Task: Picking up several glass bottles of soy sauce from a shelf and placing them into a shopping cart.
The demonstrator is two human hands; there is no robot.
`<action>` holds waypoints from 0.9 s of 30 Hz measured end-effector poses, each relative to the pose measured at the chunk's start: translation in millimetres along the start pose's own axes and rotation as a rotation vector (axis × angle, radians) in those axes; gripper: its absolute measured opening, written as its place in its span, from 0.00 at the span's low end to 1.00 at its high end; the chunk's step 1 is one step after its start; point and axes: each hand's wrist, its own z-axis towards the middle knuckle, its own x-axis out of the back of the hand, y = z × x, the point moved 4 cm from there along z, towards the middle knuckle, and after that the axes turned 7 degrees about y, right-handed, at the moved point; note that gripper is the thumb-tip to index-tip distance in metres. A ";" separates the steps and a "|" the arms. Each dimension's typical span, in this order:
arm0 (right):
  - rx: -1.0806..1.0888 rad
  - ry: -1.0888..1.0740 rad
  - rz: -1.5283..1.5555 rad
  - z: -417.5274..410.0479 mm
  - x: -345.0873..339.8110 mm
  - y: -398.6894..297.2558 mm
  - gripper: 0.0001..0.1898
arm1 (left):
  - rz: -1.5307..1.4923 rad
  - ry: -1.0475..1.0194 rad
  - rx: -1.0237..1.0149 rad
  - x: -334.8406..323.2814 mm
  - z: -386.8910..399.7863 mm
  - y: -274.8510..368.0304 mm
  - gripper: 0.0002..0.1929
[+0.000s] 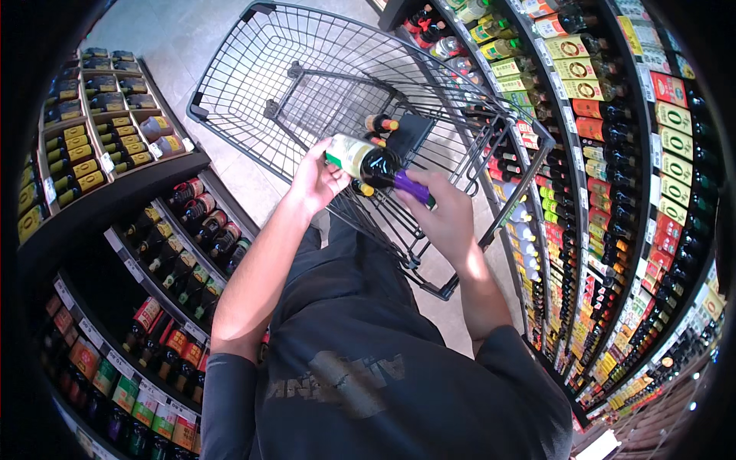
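A dark glass bottle point(379, 167) with a pale and green label and a purple neck wrap lies tilted between my hands, above a metal shopping cart point(253, 86). My right hand point(445, 210) is closed around the purple neck end. At the bottle's base, my left hand point(319, 178) touches the labelled side with its fingers partly spread, palm up; whether it bears weight cannot be told. Below the bottle, a few bottles with yellow or orange caps point(380, 123) lie in the cart, partly hidden by the bottle and the wire mesh.
On the right, tall shelves point(575, 144) hold rows of bottles and boxed bottles with price tags. Wooden-edged display bins point(109, 155) and lower shelves point(155, 270) of dark bottles stand on the left. The cart's handle side point(500, 221) is close to my right arm.
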 end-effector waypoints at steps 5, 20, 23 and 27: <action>-0.035 0.104 -0.051 28.2 -24.0 48.8 0.12 | -0.264 -0.033 0.003 -12.6 7.5 -4.0 0.24; -0.150 0.123 -0.281 124.8 -100.6 254.2 0.11 | 0.014 0.053 -0.079 43.8 -33.7 -38.4 0.35; -0.180 0.048 -0.256 133.3 -116.1 269.3 0.11 | 0.011 0.080 -0.037 62.9 -44.2 -54.0 0.35; -0.183 -0.019 -0.273 128.4 -132.0 306.5 0.12 | 0.039 0.112 -0.078 62.6 -44.8 -61.5 0.33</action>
